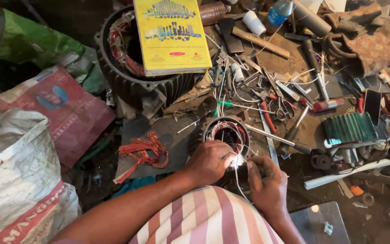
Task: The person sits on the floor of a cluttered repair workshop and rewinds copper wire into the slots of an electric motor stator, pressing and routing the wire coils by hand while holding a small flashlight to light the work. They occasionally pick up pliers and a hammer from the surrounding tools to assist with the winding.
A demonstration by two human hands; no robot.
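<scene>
A small round motor stator (pixel 225 133) with red and white windings sits on the cluttered bench, just beyond my hands. My left hand (pixel 209 161) grips its near rim, fingers curled over the edge. My right hand (pixel 266 180) is pinched on thin white wires (pixel 239 175) that trail down from the stator's near side. A bright glare sits between the two hands. A striped red and white cloth (pixel 206 217) covers my lap below.
A large dark motor housing (pixel 136 86) with a yellow book (pixel 172 36) on top stands at the back. Loose red copper wire (pixel 143 151) lies left of the stator. Screwdrivers, scissors and pliers (pixel 276 113) litter the right. Sacks (pixel 19 171) lie on the left.
</scene>
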